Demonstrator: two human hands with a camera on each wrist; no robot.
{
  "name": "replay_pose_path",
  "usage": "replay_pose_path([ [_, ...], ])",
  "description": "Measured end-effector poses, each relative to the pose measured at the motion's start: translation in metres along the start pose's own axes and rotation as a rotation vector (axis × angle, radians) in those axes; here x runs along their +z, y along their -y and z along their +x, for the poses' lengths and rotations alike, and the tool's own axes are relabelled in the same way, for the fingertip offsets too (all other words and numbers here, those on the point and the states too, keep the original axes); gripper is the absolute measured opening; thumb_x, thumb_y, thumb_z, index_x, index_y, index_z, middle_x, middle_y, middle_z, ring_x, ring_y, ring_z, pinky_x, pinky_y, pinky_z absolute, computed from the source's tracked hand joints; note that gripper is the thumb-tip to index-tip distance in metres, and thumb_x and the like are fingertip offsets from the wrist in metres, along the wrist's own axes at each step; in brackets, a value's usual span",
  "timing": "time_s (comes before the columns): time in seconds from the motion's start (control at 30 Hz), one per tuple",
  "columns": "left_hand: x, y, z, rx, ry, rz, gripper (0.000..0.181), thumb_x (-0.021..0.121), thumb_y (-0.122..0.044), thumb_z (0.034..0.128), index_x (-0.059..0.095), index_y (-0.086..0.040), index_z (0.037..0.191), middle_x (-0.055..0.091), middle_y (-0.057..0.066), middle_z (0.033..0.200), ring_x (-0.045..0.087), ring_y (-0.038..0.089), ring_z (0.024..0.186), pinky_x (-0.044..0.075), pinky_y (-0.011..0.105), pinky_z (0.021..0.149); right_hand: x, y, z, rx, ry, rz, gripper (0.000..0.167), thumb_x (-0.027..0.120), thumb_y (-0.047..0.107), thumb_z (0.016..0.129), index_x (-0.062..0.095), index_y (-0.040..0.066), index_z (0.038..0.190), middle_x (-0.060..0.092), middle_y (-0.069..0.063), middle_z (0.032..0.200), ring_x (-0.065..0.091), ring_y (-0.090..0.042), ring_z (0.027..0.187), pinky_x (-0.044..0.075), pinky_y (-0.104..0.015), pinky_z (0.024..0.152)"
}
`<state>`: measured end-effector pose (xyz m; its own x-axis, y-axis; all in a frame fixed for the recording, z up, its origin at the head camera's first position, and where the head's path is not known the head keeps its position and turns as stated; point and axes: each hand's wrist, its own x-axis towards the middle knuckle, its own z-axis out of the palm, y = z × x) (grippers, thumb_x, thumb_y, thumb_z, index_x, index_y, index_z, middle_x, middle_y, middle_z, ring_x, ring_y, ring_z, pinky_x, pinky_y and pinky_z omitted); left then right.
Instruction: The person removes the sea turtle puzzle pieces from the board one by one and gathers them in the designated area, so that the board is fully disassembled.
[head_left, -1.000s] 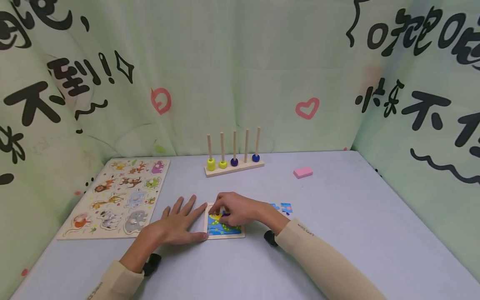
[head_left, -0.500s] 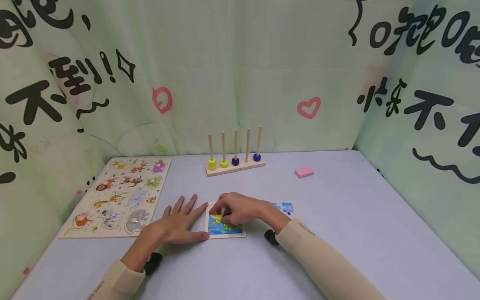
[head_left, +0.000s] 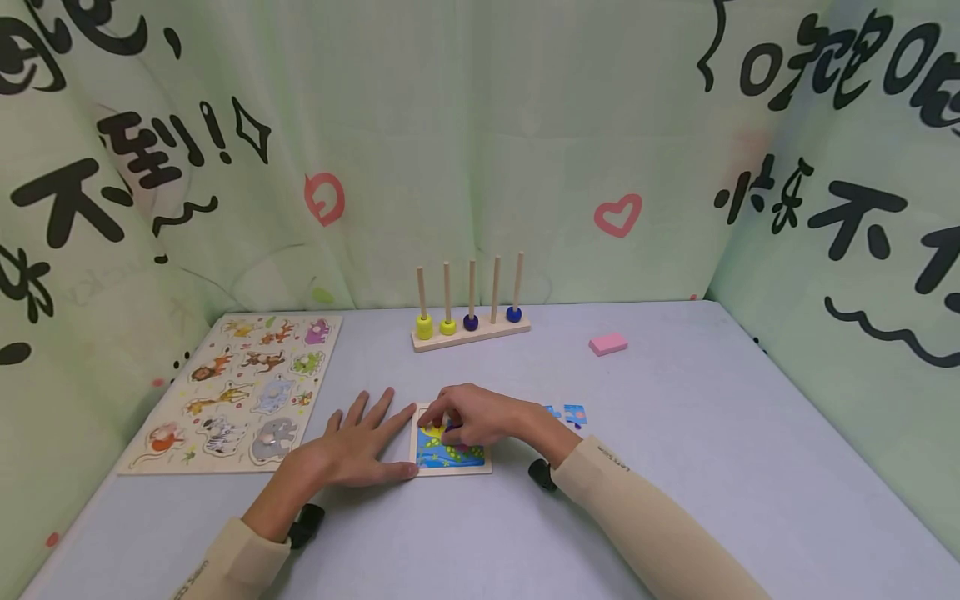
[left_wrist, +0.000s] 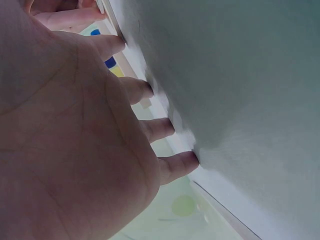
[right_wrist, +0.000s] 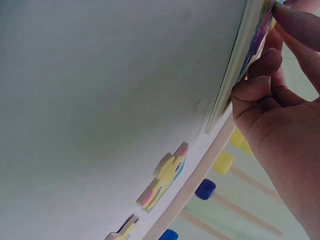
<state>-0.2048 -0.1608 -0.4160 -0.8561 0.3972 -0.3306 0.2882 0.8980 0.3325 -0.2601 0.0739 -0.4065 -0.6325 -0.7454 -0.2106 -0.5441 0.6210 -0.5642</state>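
- Pale curtain [head_left: 525, 167] all round, and a white table [head_left: 675, 433] spread out below it.
- Big animal board [head_left: 191, 429] lying flat over on the left, just beside the left hand.
- Left hand [head_left: 356, 450], fingers straight and fanned wide apart: index tip and thumb tip both at the left edge of the framed puzzle [head_left: 450, 458].
- Right hand [head_left: 472, 414], fingers bent down over the puzzle's upper half! Thumb and index tips are right at its surface; whether they clamp a piece, I cannot tell.
- Bead rack [head_left: 472, 336], pegs upright, well beyond the fingers.
- That puzzle lies flat, under the right fingers and right beside the left hand.
- Pink block [head_left: 608, 344] farther right, apart from both hands.
- Smallest, loose puzzle pieces [head_left: 575, 415], on the table behind the right wrist.
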Motion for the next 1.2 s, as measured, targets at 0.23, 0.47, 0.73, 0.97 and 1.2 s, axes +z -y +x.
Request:
replay_pose_path([
  [0.23,-0.001,0.0,0.0,-0.003,0.008,-0.003,0.097,0.059,-0.072,0.0933,0.026,-0.024,0.17,0.005,0.019,0.18,-0.001,0.056,0.163,0.006,0.082,0.124,0.001,-0.001,0.0,-0.003,-0.021,0.014,0.038,0.072,0.004,0.098,0.074,0.016,0.134,0.071,-0.003,0.118,0.058,-0.013,0.095,0.052,-0.023,0.087],
  [0.47,-0.002,-0.004,-0.003,0.001,-0.014,0.016,0.094,0.061,-0.068,0.0943,0.029,-0.022,0.169,0.009,0.02,0.179,0.005,0.058,0.162,0.011,0.083,0.122,0.001,0.0,-0.001,-0.014,-0.052,0.017,0.037,0.074,0.005,0.097,0.075,0.018,0.133,0.071,-0.003,0.116,0.058,-0.012,0.093,0.051,-0.021,0.083],
  [0.73,0.003,0.001,0.002,0.005,-0.024,-0.01,0.094,0.052,-0.076,0.0951,0.028,-0.024,0.169,0.008,0.02,0.18,0.003,0.057,0.163,0.007,0.083,0.123,0.002,-0.002,-0.002,-0.007,-0.065,0.036,0.037,0.075,0.006,0.097,0.075,0.019,0.131,0.073,-0.002,0.114,0.059,-0.012,0.09,0.052,-0.022,0.082],
  [0.97,0.015,0.008,0.011,-0.025,-0.066,0.005,0.094,0.055,-0.077,0.0933,0.027,-0.029,0.169,0.006,0.014,0.181,0.0,0.051,0.165,0.007,0.08,0.126,0.002,-0.005,-0.001,-0.01,-0.068,0.044,0.035,0.077,0.009,0.097,0.075,0.02,0.13,0.074,0.0,0.112,0.06,-0.011,0.087,0.053,-0.021,0.081],
  [1.2,0.018,0.009,0.014,-0.027,-0.083,0.012,0.094,0.057,-0.076,0.0932,0.029,-0.027,0.169,0.009,0.015,0.18,0.003,0.052,0.165,0.009,0.08,0.125,0.003,-0.008,0.0,0.001,-0.077,0.154,0.026,0.065,0.012,0.105,0.077,0.019,0.128,0.076,0.001,0.107,0.063,-0.008,0.073,0.054,-0.02,0.073],
])
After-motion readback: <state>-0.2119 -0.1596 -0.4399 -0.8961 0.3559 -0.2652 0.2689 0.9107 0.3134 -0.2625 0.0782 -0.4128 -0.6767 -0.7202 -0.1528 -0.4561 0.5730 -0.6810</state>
